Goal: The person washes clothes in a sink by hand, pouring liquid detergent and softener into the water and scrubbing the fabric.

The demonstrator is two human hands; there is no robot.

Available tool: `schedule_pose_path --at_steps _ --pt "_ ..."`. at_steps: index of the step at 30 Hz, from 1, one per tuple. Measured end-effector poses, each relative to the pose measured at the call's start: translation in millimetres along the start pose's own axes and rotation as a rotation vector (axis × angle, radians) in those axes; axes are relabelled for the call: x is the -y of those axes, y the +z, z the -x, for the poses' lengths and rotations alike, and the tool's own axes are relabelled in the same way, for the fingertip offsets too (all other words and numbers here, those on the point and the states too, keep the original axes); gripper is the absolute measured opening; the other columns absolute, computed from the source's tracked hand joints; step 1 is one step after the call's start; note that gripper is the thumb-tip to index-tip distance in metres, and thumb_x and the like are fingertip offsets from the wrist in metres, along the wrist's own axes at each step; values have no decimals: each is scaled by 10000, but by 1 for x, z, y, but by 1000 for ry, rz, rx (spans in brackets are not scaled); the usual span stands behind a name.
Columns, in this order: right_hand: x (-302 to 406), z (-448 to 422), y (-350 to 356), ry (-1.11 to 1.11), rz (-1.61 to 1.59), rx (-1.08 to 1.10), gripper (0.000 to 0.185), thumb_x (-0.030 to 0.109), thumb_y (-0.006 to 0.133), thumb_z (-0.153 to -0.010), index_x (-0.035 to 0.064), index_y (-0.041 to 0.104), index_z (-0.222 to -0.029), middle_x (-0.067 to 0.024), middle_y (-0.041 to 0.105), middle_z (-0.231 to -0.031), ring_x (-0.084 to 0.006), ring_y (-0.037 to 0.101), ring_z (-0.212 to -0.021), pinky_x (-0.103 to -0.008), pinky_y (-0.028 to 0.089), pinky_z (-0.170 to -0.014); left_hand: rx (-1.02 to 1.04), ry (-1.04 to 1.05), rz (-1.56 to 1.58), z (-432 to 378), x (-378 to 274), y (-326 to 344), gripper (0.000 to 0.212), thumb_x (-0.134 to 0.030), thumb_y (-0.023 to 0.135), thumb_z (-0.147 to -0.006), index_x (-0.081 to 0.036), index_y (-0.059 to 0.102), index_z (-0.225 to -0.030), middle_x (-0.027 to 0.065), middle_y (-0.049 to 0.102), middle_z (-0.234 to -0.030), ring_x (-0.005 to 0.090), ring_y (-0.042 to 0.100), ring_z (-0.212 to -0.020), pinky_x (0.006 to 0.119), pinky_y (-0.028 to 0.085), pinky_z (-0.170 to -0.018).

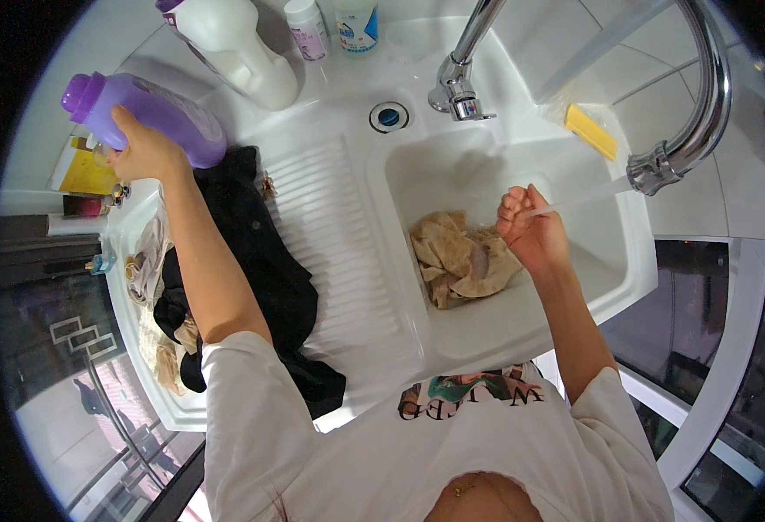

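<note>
My left hand (147,150) is at a purple plastic bottle (173,117) with a purple cap, its thumb on the near side; part of the fingers is hidden. Water from the chrome gooseneck faucet (715,111) runs onto my right hand (531,225), which is palm up with its fingers curled over the white sink basin (591,241). Just left of that hand, a crumpled tan cloth (451,254) lies in the basin. Black clothing (278,287) lies across the left side of the ribbed washboard (337,241), below my left forearm.
A white jug (252,59) and two small bottles, one with a pink label (309,36) and one with a blue label (358,29), stand along the back. A yellow bar (591,132) rests at the sink's right rear corner. More laundry (151,261) lies in a white basin at left.
</note>
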State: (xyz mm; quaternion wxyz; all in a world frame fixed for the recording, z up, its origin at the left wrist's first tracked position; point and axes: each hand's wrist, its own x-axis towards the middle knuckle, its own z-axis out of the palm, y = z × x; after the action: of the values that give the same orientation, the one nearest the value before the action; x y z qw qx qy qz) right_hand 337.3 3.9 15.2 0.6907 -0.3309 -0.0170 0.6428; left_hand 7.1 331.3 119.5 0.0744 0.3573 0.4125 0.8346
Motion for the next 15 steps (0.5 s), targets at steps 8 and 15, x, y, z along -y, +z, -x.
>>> schedule_pose_path --at_steps 8,15 --pt "-7 -1 -5 39 -27 59 243 265 422 -955 98 501 -797 17 409 -619 -98 299 -526 -228 252 -470 -75 24 -260 0 14 14 337 -209 717 -747 101 598 -806 137 623 -715 193 561 -596 321 477 -553" --pt "-13 -11 -42 -12 832 -239 202 254 578 -855 67 525 -910 -1 473 -671 -118 436 -589 -252 367 -508 165 -207 -173 -15 21 -13 301 -182 700 -753 93 588 -803 146 632 -795 203 580 -675 323 482 -603"
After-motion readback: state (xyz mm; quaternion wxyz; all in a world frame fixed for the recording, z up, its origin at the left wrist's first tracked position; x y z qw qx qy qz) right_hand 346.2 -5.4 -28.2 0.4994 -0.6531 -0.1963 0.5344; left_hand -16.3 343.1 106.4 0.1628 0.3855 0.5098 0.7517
